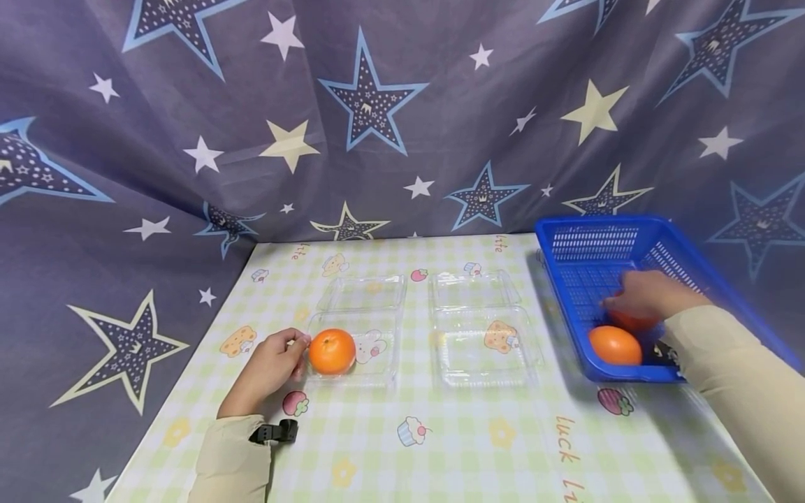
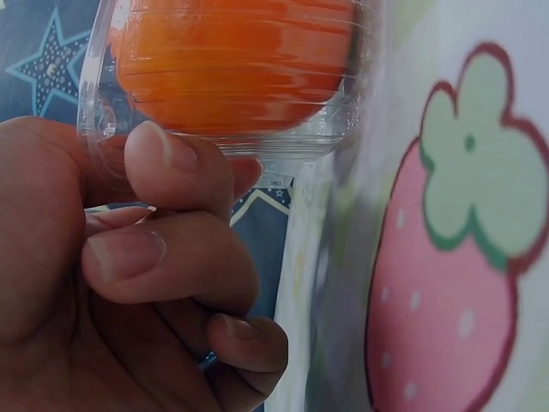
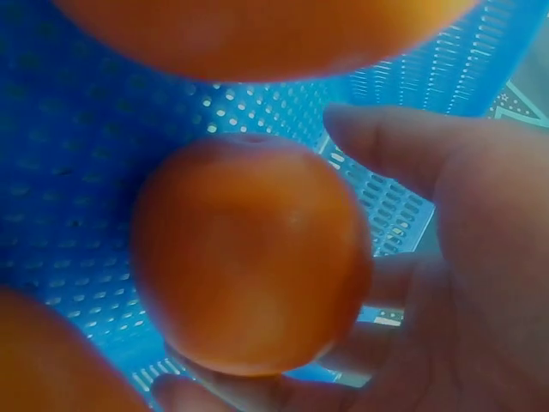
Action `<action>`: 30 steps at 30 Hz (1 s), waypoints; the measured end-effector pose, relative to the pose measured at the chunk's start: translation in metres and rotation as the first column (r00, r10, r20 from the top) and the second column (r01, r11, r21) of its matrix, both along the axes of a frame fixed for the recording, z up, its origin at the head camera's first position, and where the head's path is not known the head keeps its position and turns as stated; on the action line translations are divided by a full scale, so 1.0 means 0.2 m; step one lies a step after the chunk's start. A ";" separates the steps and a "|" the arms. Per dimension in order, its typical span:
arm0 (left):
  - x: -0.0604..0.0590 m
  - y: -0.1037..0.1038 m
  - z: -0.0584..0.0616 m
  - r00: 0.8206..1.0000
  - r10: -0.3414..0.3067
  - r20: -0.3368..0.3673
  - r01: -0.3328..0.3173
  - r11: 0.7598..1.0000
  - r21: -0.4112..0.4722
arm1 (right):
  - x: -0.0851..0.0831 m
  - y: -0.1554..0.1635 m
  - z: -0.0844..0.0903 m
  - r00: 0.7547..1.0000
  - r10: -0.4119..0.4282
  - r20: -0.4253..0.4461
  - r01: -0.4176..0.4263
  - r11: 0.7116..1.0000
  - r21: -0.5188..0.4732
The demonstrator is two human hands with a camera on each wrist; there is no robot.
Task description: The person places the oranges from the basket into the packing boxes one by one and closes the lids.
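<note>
Your left hand (image 1: 270,367) pinches the edge of the left clear tray (image 1: 367,372), steadying it with one orange (image 1: 332,351) inside, while your right hand (image 1: 644,297) cups another orange (image 3: 249,257) in the blue basket (image 1: 588,237), so lifting it across calls for a firm grasp.

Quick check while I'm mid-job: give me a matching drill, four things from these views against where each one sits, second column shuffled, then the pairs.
Things:
1. left hand
2. right hand
3. orange in the left clear tray
4. right clear tray

Places or states:
A. holds no fruit
B. inside the blue basket, fingers round an orange
C. at the left clear tray's outer edge
D. near the left hand's fingertips

Pairs: 1-C, 2-B, 3-D, 4-A
</note>
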State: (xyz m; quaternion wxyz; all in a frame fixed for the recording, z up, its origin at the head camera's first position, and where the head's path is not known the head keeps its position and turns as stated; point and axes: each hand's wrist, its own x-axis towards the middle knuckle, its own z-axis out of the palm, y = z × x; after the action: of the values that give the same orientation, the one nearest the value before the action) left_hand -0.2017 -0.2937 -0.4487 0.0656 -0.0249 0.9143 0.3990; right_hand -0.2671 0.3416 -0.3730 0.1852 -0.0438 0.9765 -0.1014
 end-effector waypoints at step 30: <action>-0.01 0.00 -0.01 1.000 0.003 0.006 -0.003 0.999 0.039 | -0.01 0.05 -0.04 0.999 -0.027 0.035 0.030 0.997 -0.068</action>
State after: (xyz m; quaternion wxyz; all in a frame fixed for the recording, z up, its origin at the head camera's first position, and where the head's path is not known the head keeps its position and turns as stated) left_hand -0.2031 -0.2931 -0.4510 0.0680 -0.0262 0.9062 0.4166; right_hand -0.2688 0.3508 -0.3817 0.1988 -0.0346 0.9696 -0.1381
